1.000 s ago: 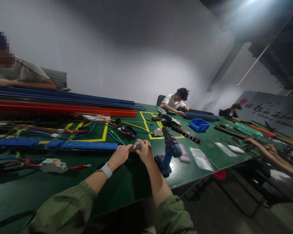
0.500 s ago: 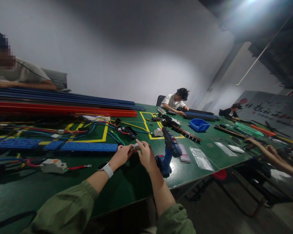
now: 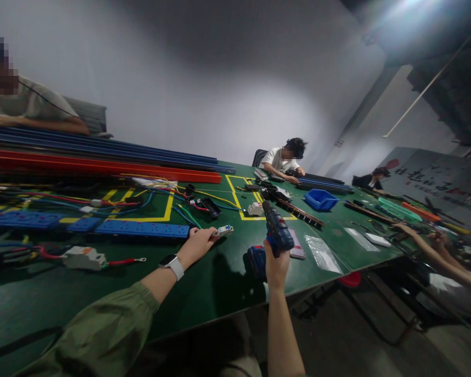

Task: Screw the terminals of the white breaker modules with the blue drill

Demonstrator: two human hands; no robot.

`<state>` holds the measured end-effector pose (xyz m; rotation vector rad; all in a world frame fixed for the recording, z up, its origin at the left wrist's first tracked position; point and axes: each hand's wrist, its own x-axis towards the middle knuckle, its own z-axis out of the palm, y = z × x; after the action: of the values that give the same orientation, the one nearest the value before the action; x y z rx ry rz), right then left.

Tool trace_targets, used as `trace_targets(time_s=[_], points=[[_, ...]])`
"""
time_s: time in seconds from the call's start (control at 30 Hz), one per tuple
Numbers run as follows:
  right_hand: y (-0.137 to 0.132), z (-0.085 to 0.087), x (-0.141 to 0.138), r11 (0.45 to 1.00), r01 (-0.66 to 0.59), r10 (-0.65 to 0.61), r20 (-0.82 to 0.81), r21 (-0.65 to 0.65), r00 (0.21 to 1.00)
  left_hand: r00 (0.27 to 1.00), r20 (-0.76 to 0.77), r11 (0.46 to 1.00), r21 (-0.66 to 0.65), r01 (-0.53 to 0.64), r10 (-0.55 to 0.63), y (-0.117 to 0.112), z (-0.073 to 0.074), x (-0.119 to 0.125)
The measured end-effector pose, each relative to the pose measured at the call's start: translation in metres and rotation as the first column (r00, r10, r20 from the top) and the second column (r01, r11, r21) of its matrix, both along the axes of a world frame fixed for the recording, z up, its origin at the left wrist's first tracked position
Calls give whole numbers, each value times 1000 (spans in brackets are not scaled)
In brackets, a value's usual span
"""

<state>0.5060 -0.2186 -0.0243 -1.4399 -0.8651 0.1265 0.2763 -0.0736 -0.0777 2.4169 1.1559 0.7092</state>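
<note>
Right hand (image 3: 277, 268) grips the drill (image 3: 278, 233), likely heavy, by its handle; left hand (image 3: 199, 245), at its nine o'clock, pinches a light part (image 3: 225, 229).

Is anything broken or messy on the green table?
Nothing looks broken or spilled. The messiest spot is the tangle of coloured wires sprawling over the yellow tape lines on the green table. The right hand grips the blue drill; the left hand holds a small white part.
</note>
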Motion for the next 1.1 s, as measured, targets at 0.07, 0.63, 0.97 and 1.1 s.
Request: trace_targets(time_s=[0.07, 0.63, 0.97, 1.1], points=[[8, 6, 5, 1000, -7, 6, -24, -18, 1000, 1000, 0, 1000, 4, 1, -1, -1, 1, 0], [18, -1, 12, 1000, -23, 25, -129, 19, 991, 1000, -21, 1000, 10, -7, 7, 2, -2, 2], [18, 41, 23, 822, -529, 517, -114, -208, 848, 999, -50, 1000, 28, -10, 11, 21, -4, 3], [13, 41, 6, 761, -599, 567, -192, -249, 801, 997, -62, 998, 41, -46, 49, 35, -7, 6]])
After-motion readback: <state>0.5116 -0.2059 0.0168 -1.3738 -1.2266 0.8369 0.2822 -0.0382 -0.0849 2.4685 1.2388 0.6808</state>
